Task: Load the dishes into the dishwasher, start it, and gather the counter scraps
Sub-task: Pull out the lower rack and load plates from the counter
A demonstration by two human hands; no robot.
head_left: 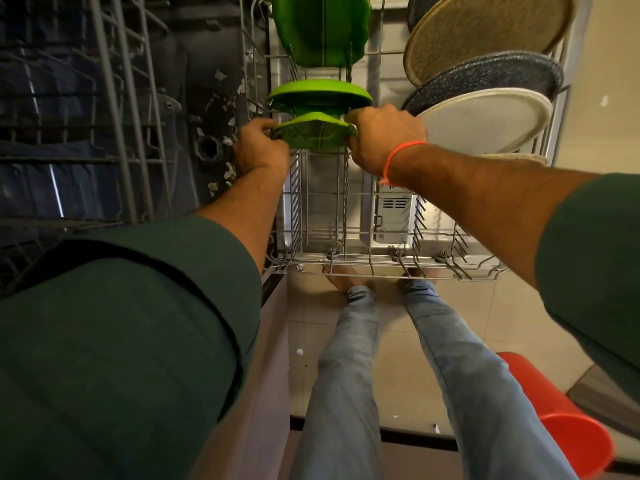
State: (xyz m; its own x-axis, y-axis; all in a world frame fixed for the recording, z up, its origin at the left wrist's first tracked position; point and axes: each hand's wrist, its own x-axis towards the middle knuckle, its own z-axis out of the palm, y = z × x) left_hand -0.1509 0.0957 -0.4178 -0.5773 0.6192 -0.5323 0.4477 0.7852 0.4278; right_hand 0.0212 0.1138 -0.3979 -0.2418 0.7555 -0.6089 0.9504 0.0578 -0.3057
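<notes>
Hands grip one green plate (313, 133) over the dishwasher rack (381, 268), left hand (259, 147) and right hand (384, 140) pinching opposite edges.

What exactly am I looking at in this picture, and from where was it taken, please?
This single view comes from a camera worn on a person's head, looking down at both hands. The left hand and right hand grip the edges of a bright green plastic plate, over the grey wire dishwasher rack. More green plates and round speckled plates already stand in it. Below are the person's jeans and an orange plastic cylinder on the floor.
</notes>
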